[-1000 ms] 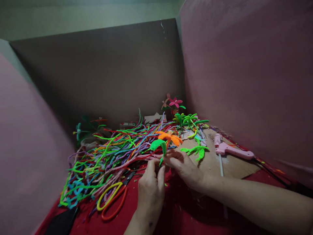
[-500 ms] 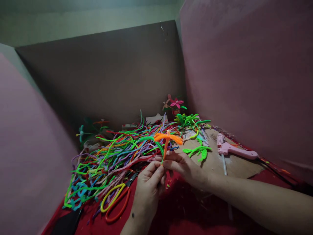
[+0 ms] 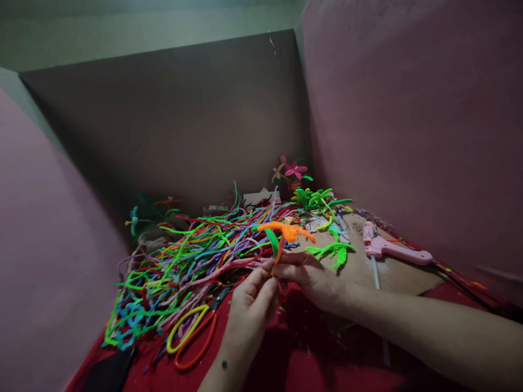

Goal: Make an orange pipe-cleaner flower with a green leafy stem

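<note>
Orange flower (image 3: 289, 231), fuzzy, its petals spread over an orange stem, upright with a slight tilt, held above the near edge of the heap at the front of the tabletop (image 3: 302, 354). A green leaf (image 3: 272, 242) stands just beside the stem, on its left. The fingers of the left hand (image 3: 251, 305) and the fingers of the right hand (image 3: 310, 277) are pinched closed on the lower stem, the two hands meeting there. Left of and behind the flower: a heap of fuzzy stems (image 3: 196, 250) in green, pink, purple, blue and red. At the heap's near edge: scissors (image 3: 194, 335) with one yellow and one red handle loop, beside the left hand. Lower left: a black flat object (image 3: 108, 370), identity unclear. Right of the flower: a green leafy piece (image 3: 335, 250) on a cardboard sheet (image 3: 392, 272), and, farther right, a pink glue gun (image 3: 392, 250) with a clear stick (image 3: 375, 272) beneath its body. Behind: green leaf clusters (image 3: 312, 198) and, beyond them, a pink flower (image 3: 295, 170) above a red pot (image 3: 294, 185). A red cloth (image 3: 343, 370) covers the tabletop.
</note>
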Tool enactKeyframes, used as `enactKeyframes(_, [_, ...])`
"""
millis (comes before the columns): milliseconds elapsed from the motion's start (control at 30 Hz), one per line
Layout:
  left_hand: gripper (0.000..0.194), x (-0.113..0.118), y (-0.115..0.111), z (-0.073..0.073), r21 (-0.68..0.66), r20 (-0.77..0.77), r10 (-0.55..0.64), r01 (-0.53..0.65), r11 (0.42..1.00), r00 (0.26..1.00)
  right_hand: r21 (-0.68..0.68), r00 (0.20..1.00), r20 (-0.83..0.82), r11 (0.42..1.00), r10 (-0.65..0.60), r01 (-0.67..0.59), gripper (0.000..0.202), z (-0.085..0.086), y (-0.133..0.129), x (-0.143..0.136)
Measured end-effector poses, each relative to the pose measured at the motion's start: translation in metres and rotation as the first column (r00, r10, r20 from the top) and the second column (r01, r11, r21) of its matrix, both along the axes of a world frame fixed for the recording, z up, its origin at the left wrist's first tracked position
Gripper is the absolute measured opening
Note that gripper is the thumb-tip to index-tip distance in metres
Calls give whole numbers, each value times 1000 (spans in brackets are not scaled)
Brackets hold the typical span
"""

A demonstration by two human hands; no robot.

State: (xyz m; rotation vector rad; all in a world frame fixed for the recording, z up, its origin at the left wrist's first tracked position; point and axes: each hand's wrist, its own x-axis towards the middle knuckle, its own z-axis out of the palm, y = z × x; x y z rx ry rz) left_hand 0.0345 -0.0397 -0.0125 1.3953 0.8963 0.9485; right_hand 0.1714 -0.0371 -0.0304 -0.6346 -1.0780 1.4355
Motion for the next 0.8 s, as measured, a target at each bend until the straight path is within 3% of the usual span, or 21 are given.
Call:
enactKeyframes(67, [21,1,-1,-6,282,-195,115,-57,958,974,-12,999,-6,999,-31,31,18,0,0,-1])
enactKeyframes(100, [18,1,-1,-10,434,-280,201,-63,899,939,-26,999,-3,998,-49,49,16,0,0,-2])
enactKeyframes(200, [20,1,1,-25,791,-435,522,35,610,734,-91,996,3,992,-85,85,18,1,-2,-5])
enactKeyframes(267, [20,1,3,-30,877,-448,660,152,456,603,-131,996,-8,988,-85,83,24,2,-3,-6])
enactKeyframes(333, [18,1,4,-31,905,-426,728,237,354,537,-157,994,-13,982,-105,102,28,2,-3,-8])
enactKeyframes(400, [20,1,6,-29,921,-387,748,272,280,539,-156,992,0,980,-124,123,31,1,-2,-8])
enactKeyframes(467, [22,-1,7,-27,930,-364,718,265,253,593,-132,993,28,984,-116,119,32,1,-2,-7])
enactKeyframes(533, [24,-3,8,-26,921,-379,648,207,329,661,-84,992,75,991,-97,103,32,2,-2,-5])
enactKeyframes(633, [17,-3,6,-22,799,-408,497,36,601,766,39,978,179,994,-108,102,27,4,-3,-2])
enactKeyframes(700, [14,-1,3,-18,627,-351,385,-91,773,854,122,964,238,988,-117,90,24,7,-4,1])
enactKeyframes(800, [16,5,-3,-12,315,-162,241,-181,932,957,142,953,286,988,-99,60,24,10,-5,3])
